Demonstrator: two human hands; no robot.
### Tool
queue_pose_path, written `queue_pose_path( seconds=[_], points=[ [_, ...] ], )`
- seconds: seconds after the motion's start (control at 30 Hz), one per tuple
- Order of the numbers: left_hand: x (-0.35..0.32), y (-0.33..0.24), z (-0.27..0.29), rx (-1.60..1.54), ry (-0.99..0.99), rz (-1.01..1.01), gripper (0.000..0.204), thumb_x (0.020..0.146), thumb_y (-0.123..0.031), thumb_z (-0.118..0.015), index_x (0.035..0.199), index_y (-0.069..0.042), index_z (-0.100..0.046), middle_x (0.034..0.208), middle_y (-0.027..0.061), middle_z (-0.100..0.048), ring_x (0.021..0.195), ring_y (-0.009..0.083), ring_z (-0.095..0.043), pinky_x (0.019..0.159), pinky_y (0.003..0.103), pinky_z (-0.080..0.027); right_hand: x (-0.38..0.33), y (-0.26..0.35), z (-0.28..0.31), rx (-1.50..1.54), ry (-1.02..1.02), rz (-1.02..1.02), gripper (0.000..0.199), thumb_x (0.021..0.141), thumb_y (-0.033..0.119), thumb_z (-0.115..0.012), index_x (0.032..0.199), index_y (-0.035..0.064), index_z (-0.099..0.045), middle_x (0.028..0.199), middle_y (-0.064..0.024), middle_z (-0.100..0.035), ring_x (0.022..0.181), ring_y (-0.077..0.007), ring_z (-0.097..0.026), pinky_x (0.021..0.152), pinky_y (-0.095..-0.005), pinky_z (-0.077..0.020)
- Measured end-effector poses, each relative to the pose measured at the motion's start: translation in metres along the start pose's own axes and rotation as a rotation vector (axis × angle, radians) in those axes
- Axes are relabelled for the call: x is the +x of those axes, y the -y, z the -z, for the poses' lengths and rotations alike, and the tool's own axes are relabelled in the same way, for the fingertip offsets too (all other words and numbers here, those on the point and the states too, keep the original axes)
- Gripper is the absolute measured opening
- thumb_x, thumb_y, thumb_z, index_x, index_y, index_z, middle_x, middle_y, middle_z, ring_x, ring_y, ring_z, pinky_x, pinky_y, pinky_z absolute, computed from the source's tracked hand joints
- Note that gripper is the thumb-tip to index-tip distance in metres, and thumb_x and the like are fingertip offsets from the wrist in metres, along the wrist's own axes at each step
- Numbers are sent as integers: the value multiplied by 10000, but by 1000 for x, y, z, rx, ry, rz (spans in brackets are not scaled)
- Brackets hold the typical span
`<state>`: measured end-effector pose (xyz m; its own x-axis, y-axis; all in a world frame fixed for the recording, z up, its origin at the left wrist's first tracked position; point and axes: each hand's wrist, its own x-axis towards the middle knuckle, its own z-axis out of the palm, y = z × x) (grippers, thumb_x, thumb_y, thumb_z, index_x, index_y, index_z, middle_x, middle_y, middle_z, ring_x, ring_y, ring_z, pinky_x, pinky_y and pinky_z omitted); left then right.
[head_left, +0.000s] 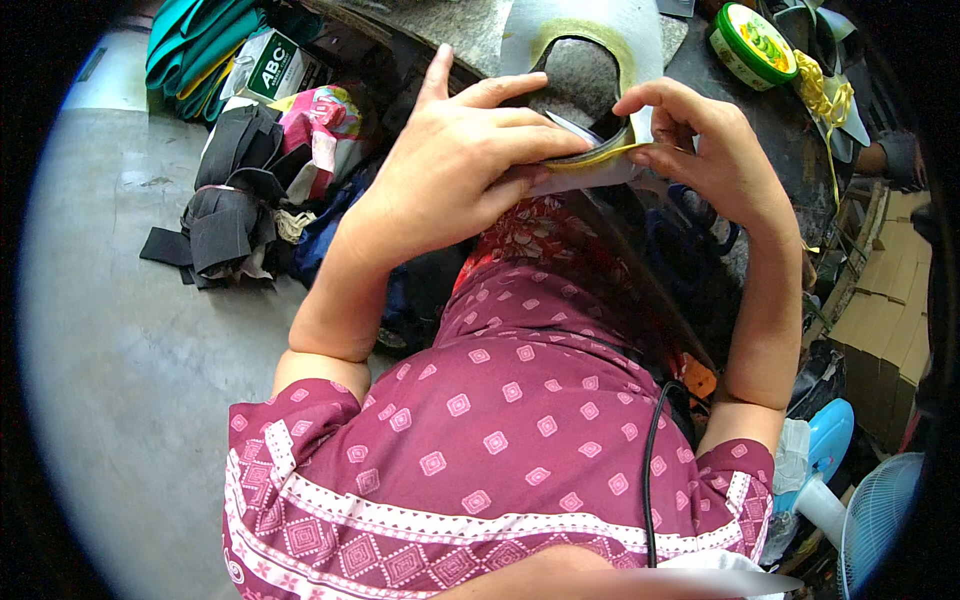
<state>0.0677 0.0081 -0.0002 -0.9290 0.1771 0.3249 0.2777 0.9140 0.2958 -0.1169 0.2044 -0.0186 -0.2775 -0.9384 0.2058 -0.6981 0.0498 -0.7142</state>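
Observation:
A pale grey sheet piece, like a shoe upper, lies on the worktop's near edge. Its U-shaped opening has a yellowish, glue-like border, and its near strip curves up in my hands. My left hand reaches over that strip from the left; the index finger presses on it with the thumb below, while the other fingers spread toward the worktop. At the strip's right end, the index finger and thumb of my right hand pinch the yellow-lined edge. A small white flap shows between those fingertips.
Right of the piece are a round green-rimmed tub, yellow cord and blue-handled scissors. Black fabric pieces, teal folded material and a box lie left. Cardboard and a fan stand right.

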Motion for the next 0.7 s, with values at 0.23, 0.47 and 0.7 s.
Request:
queue_pose_path(
  seconds=[0.23,0.47,0.7],
  points=[
    [15,-25,-6,-239,70,272,398,850,-268,-728,1145,-11,-656,864,164,-701,775,303,-699,697,342,-538,3,4,-9,-38,-34,25,359,760,96,-761,1076,119,-591,641,-38,-461,593,-153,-477,558,-324,-407],
    [24,-12,-19,-540,190,390,338,911,-151,-656,1194,31,-621,850,63,-662,782,91,-593,708,261,-488,-1,7,-3,57,-62,-32,277,791,97,-755,1029,94,-614,638,-13,-488,593,-109,-488,561,-296,-422],
    [7,-9,-25,-1063,242,541,420,941,-155,-650,1275,80,-551,975,10,-645,859,37,-573,756,196,-475,0,-5,8,31,-1,68,122,861,99,-721,950,20,-692,725,-2,-606,695,-55,-535,652,-234,-469]
  ],
)
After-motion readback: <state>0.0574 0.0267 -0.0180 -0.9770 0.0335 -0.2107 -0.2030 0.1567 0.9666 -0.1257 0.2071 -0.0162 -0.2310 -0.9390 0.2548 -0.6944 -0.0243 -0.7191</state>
